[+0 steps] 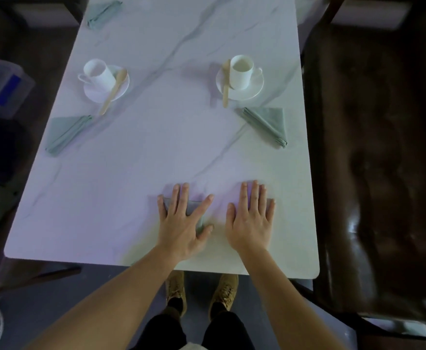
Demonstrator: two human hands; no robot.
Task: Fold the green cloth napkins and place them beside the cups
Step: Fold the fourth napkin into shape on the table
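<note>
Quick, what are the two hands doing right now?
Left hand: open, pressing flat on a napkin.
Right hand: open, flat on the table.

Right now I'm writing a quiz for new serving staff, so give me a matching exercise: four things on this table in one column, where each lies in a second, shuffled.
Things
1. nearest green napkin
2. farthest green napkin
3. right green napkin
4. left wooden spoon

Places
A. lying across a saucer, beside the left cup
B. on the table, just nearer to the person than the right cup
C. pressed under the left hand
D. far left corner, away from both cups

Pairs: 1-C, 2-D, 3-B, 4-A
</note>
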